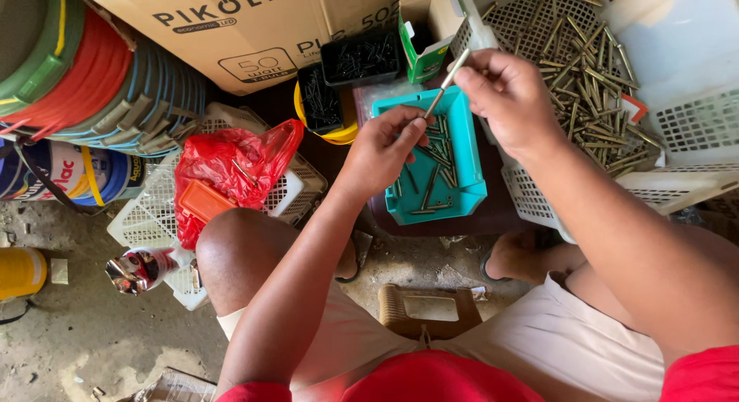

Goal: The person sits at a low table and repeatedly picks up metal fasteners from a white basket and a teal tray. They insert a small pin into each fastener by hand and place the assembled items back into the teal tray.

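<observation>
Item: long slim metal bolt [446,84], being held over the teal tray [469,159], just above centre frame.

Left hand [382,149]: fingers are closing in a pinch on the bolt's lower end, at 7 o'clock along its shaft.

Right hand [508,94]: thumb and fingers are gripping the upper end, at 1 o'clock; other fingers are curling in.

Handling, judged: light, rigid, probably smooth and apt to slip; a fingertip pinch at each end looks best suited.

Surroundings: more bolts are lying in the tray; a white basket [670,182] of brass-coloured bolts is sitting at 2 o'clock; a red plastic bag [231,163] is resting at 9 o'clock; black boxes of screws [360,59] are sitting at 11 o'clock.
</observation>
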